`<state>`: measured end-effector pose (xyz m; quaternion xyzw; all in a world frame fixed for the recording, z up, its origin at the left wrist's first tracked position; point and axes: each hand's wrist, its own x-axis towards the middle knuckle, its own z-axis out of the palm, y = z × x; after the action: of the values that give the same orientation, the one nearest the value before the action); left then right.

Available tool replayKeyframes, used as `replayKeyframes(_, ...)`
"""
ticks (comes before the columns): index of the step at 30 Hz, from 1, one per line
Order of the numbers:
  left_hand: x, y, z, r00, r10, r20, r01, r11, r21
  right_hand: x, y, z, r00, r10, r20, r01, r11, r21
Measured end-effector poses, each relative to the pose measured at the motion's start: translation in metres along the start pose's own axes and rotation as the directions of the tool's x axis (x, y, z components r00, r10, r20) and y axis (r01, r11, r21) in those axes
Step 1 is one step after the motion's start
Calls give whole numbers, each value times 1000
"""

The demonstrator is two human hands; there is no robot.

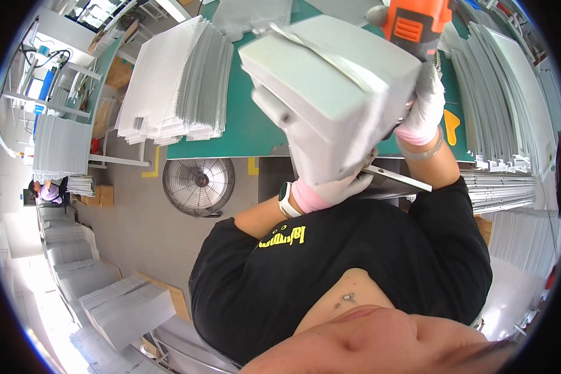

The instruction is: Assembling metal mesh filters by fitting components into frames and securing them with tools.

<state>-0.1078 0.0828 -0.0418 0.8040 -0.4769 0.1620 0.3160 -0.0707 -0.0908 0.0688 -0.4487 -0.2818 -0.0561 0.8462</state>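
Note:
A light grey box-shaped housing (330,68) is tilted in front of my chest, above the green worktable. My left hand (333,192), in a white glove with a pink cuff, is closed on its lower end; some fingers are hidden. At the housing's right side, my gloved right hand (427,103) is wrapped round the dark grip of an orange and black power drill (414,28). The drill's tip is hidden behind the housing. Beside my left fingers a flat panel with a pale metal edge (397,177) sticks out to the right.
The green tabletop (243,124) carries stacked thin white sheets (174,81) on the left and more stacked panels (489,93) on the right. An orange-yellow scraper-like piece (451,127) lies near the right stack. A round floor fan (199,186) stands left. Another person (48,192) is far left.

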Motion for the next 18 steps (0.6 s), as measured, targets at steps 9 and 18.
replayKeyframes(9,-13,-15,7,981,-29,193,48,994,-94,-13,13,-10,999,-24,-37,24,1000,-11)
replayKeyframes(18,18,-11,-13,994,-106,6,106,993,57,33,-29,-49,964,-221,-145,222,975,-9)
